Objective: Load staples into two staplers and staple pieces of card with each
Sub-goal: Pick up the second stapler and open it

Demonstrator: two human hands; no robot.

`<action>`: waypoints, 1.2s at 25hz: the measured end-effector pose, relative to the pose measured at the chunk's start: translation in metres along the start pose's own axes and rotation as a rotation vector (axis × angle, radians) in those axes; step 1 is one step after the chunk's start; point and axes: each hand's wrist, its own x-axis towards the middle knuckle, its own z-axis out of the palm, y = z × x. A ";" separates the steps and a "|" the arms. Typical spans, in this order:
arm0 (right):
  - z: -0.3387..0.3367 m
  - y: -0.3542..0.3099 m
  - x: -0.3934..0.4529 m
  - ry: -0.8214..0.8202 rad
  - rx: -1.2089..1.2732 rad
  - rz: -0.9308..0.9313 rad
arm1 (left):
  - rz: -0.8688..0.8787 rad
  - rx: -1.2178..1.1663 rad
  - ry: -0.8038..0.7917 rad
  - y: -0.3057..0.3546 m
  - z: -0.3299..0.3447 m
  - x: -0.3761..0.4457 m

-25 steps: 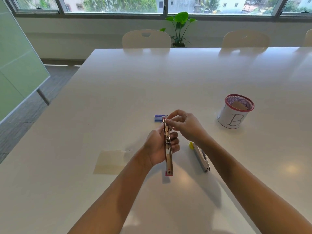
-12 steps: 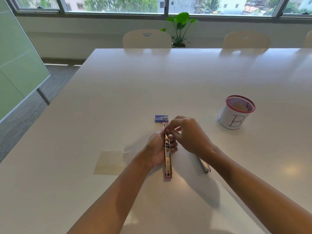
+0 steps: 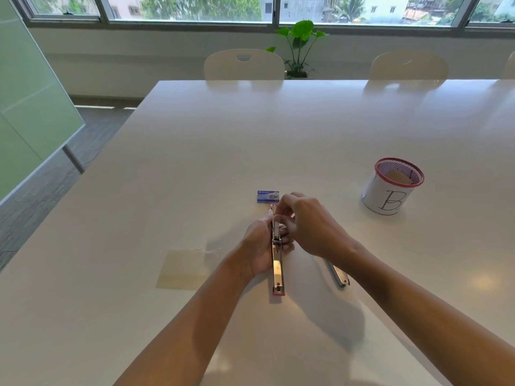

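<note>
- The right hand (image 3: 312,227) reaches in from the right, its fingertips (image 3: 278,211) bunched in a pinch right at the far part of an opened stapler's metal channel; whatever they pinch is too small to make out.
- The left hand (image 3: 260,246) grips the opened stapler (image 3: 277,263) from the left side, fingers curled under and around its middle.
- The stapler is folded out flat, a long chrome strip running towards the person, its near end pink-edged and lying on the white table (image 3: 195,162).
- Just beyond the stapler's far tip sits a small blue staple box (image 3: 268,196), flat on the table.
- A second stapler (image 3: 338,274), silver, lies on the table just right of the first, partly hidden under the right wrist.
- A pale piece of card (image 3: 184,270) lies flat to the left of the left wrist.
- Further right and well apart stands a red-rimmed mesh cup (image 3: 390,190) wrapped in white paper marked "B", with a tan card inside.
- Across the table are two white chairs (image 3: 243,65), a potted plant (image 3: 299,48) between them, and windows behind.
</note>
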 end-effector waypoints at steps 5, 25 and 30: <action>-0.003 -0.001 -0.003 -0.046 0.083 -0.043 | 0.016 0.035 0.016 0.000 0.001 -0.001; 0.002 0.008 -0.021 0.123 0.289 -0.069 | -0.036 0.126 0.057 -0.002 0.005 0.001; -0.011 0.025 -0.011 0.137 0.457 0.123 | -0.095 0.188 -0.018 -0.003 0.003 0.002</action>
